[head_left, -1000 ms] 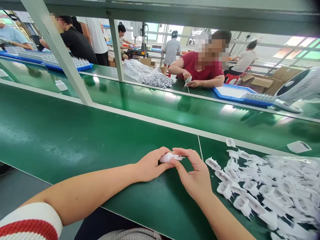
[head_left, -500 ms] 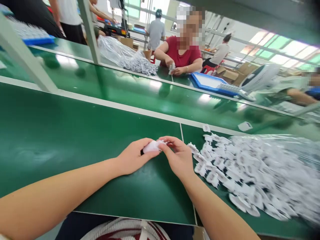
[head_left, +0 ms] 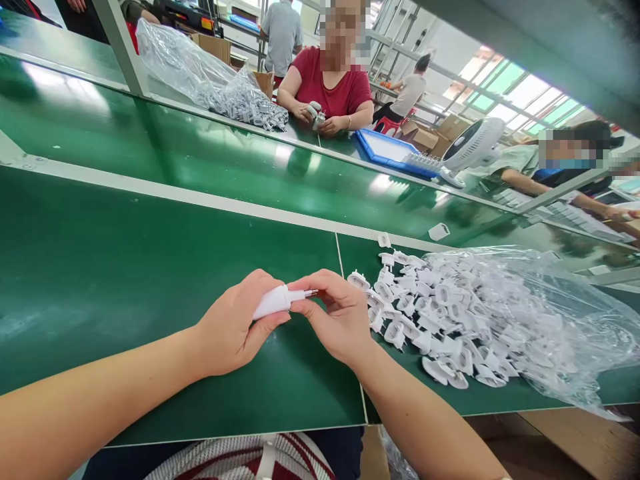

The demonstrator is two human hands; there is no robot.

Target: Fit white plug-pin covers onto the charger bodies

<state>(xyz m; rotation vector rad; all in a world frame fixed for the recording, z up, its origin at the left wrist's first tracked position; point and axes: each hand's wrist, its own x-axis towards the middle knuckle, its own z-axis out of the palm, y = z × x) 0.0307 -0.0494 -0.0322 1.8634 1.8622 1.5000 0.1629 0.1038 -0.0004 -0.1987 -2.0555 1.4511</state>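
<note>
We gripped the white plug (head_left: 273, 301) in our closed left hand (head_left: 235, 327), our right hand (head_left: 337, 317) pinching its pins, its long axis lying along the desk's (head_left: 125, 267) near edge, pins rightward.

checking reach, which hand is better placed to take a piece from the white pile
Likely the right hand: it lies next to the pile of white parts, while the left hand is farther off, wrapped around the white plug piece.

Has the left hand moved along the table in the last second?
No. The left hand still grips the white plug just left of the table seam, as before; only the camera swung.
</note>
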